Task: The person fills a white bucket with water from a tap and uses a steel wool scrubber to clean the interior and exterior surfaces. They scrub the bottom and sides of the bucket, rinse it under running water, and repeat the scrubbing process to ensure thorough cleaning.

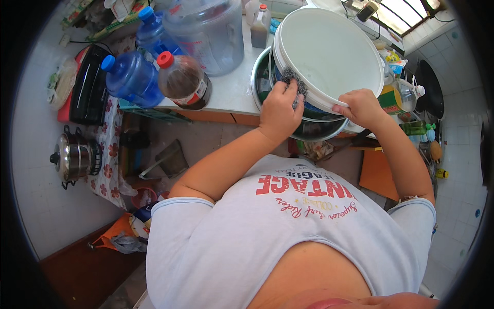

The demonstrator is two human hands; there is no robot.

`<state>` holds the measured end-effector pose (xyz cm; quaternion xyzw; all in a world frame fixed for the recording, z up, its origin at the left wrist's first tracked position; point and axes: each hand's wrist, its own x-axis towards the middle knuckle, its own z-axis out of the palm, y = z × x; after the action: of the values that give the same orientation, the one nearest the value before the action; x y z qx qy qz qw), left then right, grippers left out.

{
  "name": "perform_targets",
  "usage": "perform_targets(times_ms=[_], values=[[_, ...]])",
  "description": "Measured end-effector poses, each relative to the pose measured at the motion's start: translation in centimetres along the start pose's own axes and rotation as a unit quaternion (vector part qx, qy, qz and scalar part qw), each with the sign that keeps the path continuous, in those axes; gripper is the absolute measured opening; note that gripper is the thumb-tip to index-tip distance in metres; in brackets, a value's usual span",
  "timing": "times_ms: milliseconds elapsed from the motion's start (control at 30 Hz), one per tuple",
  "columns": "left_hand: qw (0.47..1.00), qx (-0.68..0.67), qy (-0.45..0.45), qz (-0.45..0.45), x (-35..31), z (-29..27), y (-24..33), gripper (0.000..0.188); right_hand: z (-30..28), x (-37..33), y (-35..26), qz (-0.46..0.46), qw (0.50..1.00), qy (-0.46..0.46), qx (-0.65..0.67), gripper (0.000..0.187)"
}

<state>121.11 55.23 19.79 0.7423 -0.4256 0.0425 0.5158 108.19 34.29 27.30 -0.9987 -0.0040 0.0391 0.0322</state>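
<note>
A large white plastic bucket [329, 56] is tilted toward me over the counter, its pale inside showing. My right hand [362, 107] grips its near rim at the right, thumb outside. With my left hand [282, 109] I press a grey steel wool scrubber [294, 85] against the bucket's outer wall at the left, fingers closed on it. Under the bucket sits a shiny metal basin [314, 131], mostly hidden by it. The bucket's thin wire handle [270, 64] hangs along its left side.
Left on the white counter [231, 92] stand a dark-liquid bottle with a red cap [184, 82], blue water jugs [131, 77] and a big clear tub [206, 36]. Bottles [411, 92] and a black wok [429, 90] crowd the right. A steel pot [74, 154] sits far left.
</note>
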Motion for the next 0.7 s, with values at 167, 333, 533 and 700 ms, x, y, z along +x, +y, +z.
perform_targets(times_ms=[167,333,533,700], values=[[0.998,0.025,0.043,-0.024,0.7,1.1,-0.9,0.037,0.0,0.3,0.1,-0.009,1.0,-0.002,0.012,0.048],[0.994,0.045,0.026,-0.097,3.0,0.0,-1.1,0.039,0.2,1.0,-0.4,-0.008,0.999,0.003,0.041,0.053],[0.993,0.064,-0.046,0.087,-2.4,2.4,2.6,0.035,0.1,0.9,-0.6,0.007,0.999,0.002,0.036,0.052],[0.969,0.115,-0.025,0.219,-1.8,2.4,0.3,0.037,0.1,0.8,-0.5,-0.002,0.998,0.017,0.053,0.051]])
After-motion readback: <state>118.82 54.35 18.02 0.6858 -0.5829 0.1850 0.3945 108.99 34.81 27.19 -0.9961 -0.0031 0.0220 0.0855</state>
